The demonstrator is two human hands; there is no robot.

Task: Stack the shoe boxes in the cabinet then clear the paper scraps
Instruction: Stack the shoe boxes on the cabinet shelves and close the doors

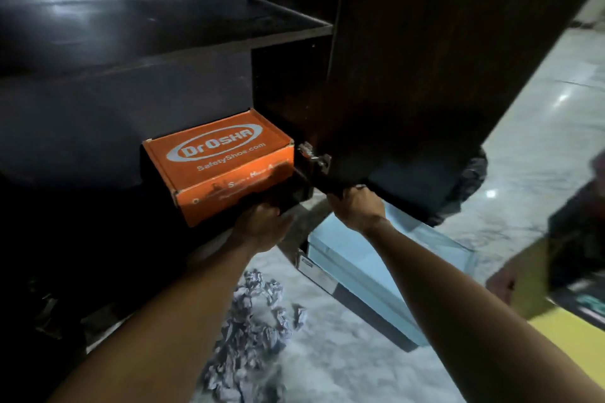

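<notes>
Orange shoe box (216, 163) on cabinet (131, 42) shelf; left hand (262, 226) fingers under it, right hand (355, 206) gripping door (425, 59) edge.

Both bare arms reach forward, hands low and near each other.
Left hand (262, 226) back up, fingers curled forward out of sight; right hand (355, 206) slightly higher, knuckles up, fingers closed in a grip. Forearms converge from the bottom corners.

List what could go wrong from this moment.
1. The orange box sticks out past the cabinet shelf; it may tip out if the left hand lets go.
2. The right hand grips the door edge near the hinge; fingers could get pinched.
3. Paper scraps underfoot could cause slipping.
</notes>
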